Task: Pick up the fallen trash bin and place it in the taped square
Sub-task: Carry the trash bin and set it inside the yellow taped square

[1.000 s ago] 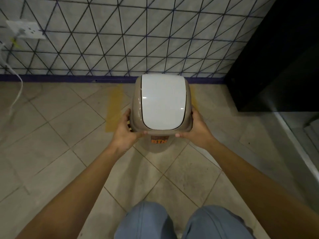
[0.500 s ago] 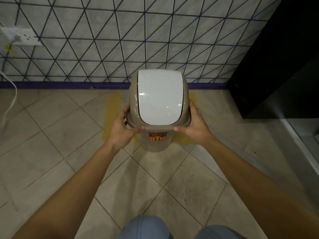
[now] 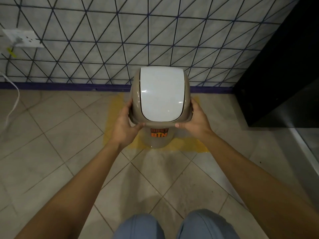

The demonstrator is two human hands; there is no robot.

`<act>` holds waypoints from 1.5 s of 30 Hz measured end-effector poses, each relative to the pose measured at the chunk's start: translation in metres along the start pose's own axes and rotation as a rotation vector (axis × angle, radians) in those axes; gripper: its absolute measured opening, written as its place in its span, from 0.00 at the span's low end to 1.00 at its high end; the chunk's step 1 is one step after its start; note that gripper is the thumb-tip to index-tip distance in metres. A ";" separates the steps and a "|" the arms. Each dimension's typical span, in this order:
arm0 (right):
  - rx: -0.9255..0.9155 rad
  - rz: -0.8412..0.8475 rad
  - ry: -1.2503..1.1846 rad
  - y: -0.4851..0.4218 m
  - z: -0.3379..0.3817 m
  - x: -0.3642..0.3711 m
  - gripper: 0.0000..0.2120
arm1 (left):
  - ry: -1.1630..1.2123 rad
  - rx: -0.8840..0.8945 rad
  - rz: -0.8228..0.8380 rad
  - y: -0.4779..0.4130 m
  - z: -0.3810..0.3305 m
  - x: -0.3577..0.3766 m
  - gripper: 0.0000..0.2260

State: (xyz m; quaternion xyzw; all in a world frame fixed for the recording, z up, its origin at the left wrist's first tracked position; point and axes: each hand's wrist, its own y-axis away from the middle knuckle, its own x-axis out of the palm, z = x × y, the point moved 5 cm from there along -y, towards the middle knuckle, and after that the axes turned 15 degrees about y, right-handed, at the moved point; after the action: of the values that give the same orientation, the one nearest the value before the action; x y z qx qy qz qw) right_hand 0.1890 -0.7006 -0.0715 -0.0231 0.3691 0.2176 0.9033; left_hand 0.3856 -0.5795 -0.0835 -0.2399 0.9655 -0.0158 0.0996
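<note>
1. Since half a second ago the dustbin point(image 3: 159, 107) sits farther from the camera, nearer the wall, and both arms reach out straighter.
2. It stands upright, long axis vertical, white swing lid point(image 3: 161, 94) facing up and the orange "DUST BIN" label point(image 3: 159, 132) turned toward 6 o'clock.
3. Its base lies within the yellow taped square point(image 3: 114, 116) on the tiled floor point(image 3: 51, 135); whether it touches the floor I cannot tell.
4. The left hand point(image 3: 125, 125) clasps the lid's rim at 9 o'clock, the right hand point(image 3: 196, 120) at 3 o'clock, fingers curled closed around the rim.
5. Most fingers are hidden behind the rim; the bin covers the square's far side.
6. A wall socket point(image 3: 24, 38) at 10 o'clock is blurred, its cable point(image 3: 13, 104) cut off by the frame edge.
</note>
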 end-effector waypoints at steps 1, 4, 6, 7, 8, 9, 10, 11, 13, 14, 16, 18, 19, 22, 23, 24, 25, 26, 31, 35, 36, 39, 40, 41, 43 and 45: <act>0.013 0.001 0.005 -0.004 0.001 -0.001 0.49 | -0.002 -0.019 0.000 -0.003 0.000 0.000 0.37; 0.059 0.011 0.017 -0.015 0.005 -0.005 0.49 | -0.026 -0.065 -0.004 -0.013 -0.001 0.000 0.36; 0.086 0.021 0.004 -0.024 0.006 -0.008 0.48 | -0.042 -0.107 -0.012 -0.023 -0.001 -0.002 0.35; 0.098 0.024 0.000 -0.027 0.006 -0.009 0.48 | -0.049 -0.124 -0.013 -0.026 0.000 -0.003 0.34; 0.106 0.031 -0.001 -0.032 0.007 -0.010 0.48 | -0.059 -0.130 -0.010 -0.030 0.000 -0.004 0.34; 0.111 0.038 0.001 -0.038 0.008 -0.011 0.48 | -0.069 -0.128 0.000 -0.035 0.001 -0.005 0.34; 0.114 0.042 0.002 -0.043 0.009 -0.011 0.48 | -0.071 -0.128 0.010 -0.039 0.001 -0.005 0.34; 0.115 0.044 0.003 -0.049 0.009 -0.011 0.48 | -0.071 -0.130 0.018 -0.045 0.001 -0.006 0.34; 0.113 0.042 0.005 -0.055 0.010 -0.010 0.47 | -0.053 -0.140 0.015 -0.052 0.002 -0.006 0.34; 0.113 0.038 0.009 -0.060 0.012 -0.010 0.47 | -0.035 -0.145 0.007 -0.058 0.003 -0.006 0.34; 0.119 0.029 0.020 -0.068 0.013 -0.010 0.46 | 0.027 -0.162 0.001 -0.067 0.004 -0.005 0.34; 0.125 0.031 0.025 -0.078 0.016 -0.010 0.46 | 0.055 -0.166 0.007 -0.078 0.004 -0.005 0.34; 0.127 0.034 0.029 -0.083 0.018 -0.010 0.47 | 0.056 -0.161 0.010 -0.083 0.003 -0.006 0.34; 0.107 0.037 0.042 -0.098 0.022 -0.010 0.48 | 0.087 -0.147 0.017 -0.096 0.003 -0.007 0.33; 0.096 0.033 0.036 -0.105 0.023 -0.010 0.47 | 0.090 -0.139 0.023 -0.104 0.004 -0.007 0.32; 0.092 0.033 0.032 -0.109 0.022 -0.010 0.47 | 0.090 -0.135 0.025 -0.108 0.006 -0.006 0.32; 0.084 0.034 0.033 -0.114 0.022 -0.010 0.47 | 0.097 -0.132 0.021 -0.112 0.007 -0.006 0.32; 0.076 0.034 0.038 -0.119 0.021 -0.011 0.47 | 0.105 -0.129 0.018 -0.116 0.008 -0.006 0.32; 0.071 0.034 0.049 -0.139 0.014 -0.014 0.47 | 0.166 -0.144 0.026 -0.129 0.017 -0.002 0.32; 0.065 0.031 0.046 -0.150 0.014 -0.015 0.48 | 0.176 -0.139 0.016 -0.138 0.019 -0.001 0.32; 0.063 0.029 0.043 -0.152 0.014 -0.016 0.48 | 0.181 -0.136 0.016 -0.140 0.019 -0.001 0.32; 0.056 0.025 0.034 -0.155 0.015 -0.016 0.48 | 0.182 -0.138 0.019 -0.146 0.020 -0.001 0.32; 0.054 0.023 0.035 -0.156 0.015 -0.016 0.48 | 0.179 -0.135 0.021 -0.149 0.021 -0.001 0.32; 0.054 0.023 0.037 -0.157 0.015 -0.016 0.47 | 0.179 -0.135 0.022 -0.150 0.022 -0.001 0.32; 0.055 0.023 0.039 -0.160 0.015 -0.017 0.47 | 0.197 -0.133 0.018 -0.153 0.025 0.000 0.32; 0.060 0.023 0.042 -0.162 0.013 -0.017 0.47 | 0.218 -0.139 0.008 -0.153 0.027 0.000 0.31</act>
State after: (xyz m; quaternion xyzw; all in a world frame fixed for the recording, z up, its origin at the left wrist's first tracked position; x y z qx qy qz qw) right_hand 0.2531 -0.8509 -0.0702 0.0036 0.3946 0.2166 0.8930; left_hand 0.4610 -0.7145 -0.0983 -0.2394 0.9703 0.0258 -0.0227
